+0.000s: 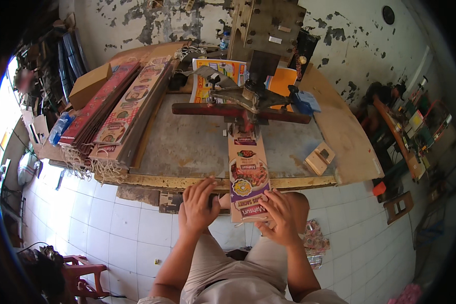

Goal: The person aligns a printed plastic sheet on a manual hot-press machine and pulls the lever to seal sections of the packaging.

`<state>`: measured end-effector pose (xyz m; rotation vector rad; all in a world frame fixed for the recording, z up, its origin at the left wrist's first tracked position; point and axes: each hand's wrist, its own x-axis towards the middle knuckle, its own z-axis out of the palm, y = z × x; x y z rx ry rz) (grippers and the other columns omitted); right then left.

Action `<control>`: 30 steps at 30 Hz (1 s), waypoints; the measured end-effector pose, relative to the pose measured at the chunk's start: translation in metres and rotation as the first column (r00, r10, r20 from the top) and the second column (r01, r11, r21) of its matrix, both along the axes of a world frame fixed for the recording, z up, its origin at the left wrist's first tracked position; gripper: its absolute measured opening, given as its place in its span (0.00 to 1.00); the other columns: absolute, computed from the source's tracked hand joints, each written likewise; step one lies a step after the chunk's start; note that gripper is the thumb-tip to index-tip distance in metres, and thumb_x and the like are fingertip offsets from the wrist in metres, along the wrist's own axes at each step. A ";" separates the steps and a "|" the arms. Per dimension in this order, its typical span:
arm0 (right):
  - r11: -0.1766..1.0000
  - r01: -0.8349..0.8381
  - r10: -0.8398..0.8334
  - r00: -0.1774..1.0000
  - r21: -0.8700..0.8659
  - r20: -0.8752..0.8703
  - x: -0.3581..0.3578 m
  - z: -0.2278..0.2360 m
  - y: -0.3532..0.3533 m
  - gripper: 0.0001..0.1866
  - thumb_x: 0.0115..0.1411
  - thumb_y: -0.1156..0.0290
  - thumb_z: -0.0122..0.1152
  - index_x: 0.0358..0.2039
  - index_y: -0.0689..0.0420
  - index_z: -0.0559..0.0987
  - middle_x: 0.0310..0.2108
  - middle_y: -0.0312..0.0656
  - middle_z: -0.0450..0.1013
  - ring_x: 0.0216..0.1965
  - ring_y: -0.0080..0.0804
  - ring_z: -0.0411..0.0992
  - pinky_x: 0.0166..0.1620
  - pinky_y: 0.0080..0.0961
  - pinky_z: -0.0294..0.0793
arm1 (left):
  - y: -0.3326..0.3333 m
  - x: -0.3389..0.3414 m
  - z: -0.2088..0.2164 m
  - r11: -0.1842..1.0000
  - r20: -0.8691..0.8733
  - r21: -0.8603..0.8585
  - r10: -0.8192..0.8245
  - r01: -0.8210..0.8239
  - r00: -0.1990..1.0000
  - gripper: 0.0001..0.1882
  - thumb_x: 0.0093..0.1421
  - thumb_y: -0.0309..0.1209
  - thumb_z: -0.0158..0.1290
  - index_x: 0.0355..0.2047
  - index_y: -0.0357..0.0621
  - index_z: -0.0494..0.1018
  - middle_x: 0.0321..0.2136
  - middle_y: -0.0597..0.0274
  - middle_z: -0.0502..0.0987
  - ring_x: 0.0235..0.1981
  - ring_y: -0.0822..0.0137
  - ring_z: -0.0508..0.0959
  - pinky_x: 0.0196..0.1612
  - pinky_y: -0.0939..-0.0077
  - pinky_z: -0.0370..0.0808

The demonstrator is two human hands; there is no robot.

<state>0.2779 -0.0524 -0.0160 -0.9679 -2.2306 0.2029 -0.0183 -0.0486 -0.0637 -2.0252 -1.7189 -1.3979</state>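
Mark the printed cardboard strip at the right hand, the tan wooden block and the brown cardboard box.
Printed cardboard strip (250,173), head view: its printed face.
Tan wooden block (317,160), head view: its upper face.
Brown cardboard box (90,86), head view: its broad face.

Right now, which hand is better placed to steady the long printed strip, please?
Probably the right hand: its fingers touch the near end of the strip, along its right edge. The left hand is apart from it, by the table's front edge.
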 end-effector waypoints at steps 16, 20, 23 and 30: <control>0.999 -0.023 0.024 1.000 -0.031 0.017 0.001 0.002 0.016 0.40 0.61 0.41 0.79 0.66 0.55 0.82 0.72 0.53 0.71 0.76 0.61 0.65 0.75 0.63 0.61 | 0.274 -0.065 0.044 0.959 -0.234 -0.284 -0.082 0.012 0.969 0.21 0.72 0.35 0.52 0.61 0.40 0.78 0.62 0.45 0.80 0.68 0.44 0.76 0.70 0.44 0.71; 0.996 -0.041 0.041 0.999 -0.075 0.007 0.000 0.003 0.016 0.41 0.59 0.41 0.80 0.66 0.54 0.82 0.73 0.52 0.71 0.76 0.61 0.66 0.74 0.62 0.61 | 0.341 -0.088 0.020 0.951 -0.268 -0.309 -0.051 -0.036 0.962 0.22 0.74 0.37 0.50 0.64 0.45 0.77 0.66 0.44 0.78 0.68 0.42 0.75 0.73 0.43 0.68; 0.994 -0.008 0.012 0.999 -0.109 0.035 0.010 0.003 0.015 0.42 0.58 0.41 0.81 0.66 0.52 0.82 0.73 0.51 0.71 0.76 0.60 0.65 0.74 0.62 0.61 | 0.374 -0.067 0.034 0.871 -0.422 -0.488 -0.181 -0.055 0.888 0.24 0.75 0.39 0.50 0.67 0.47 0.75 0.68 0.46 0.77 0.70 0.45 0.75 0.75 0.48 0.67; 0.983 -0.024 0.023 1.000 -0.180 -0.008 0.008 -0.002 0.013 0.44 0.58 0.37 0.80 0.67 0.53 0.82 0.74 0.52 0.69 0.77 0.59 0.64 0.74 0.62 0.62 | 0.437 -0.057 0.014 0.922 -0.426 -0.379 -0.102 -0.075 0.899 0.24 0.75 0.41 0.52 0.67 0.47 0.74 0.64 0.48 0.76 0.65 0.51 0.73 0.67 0.54 0.66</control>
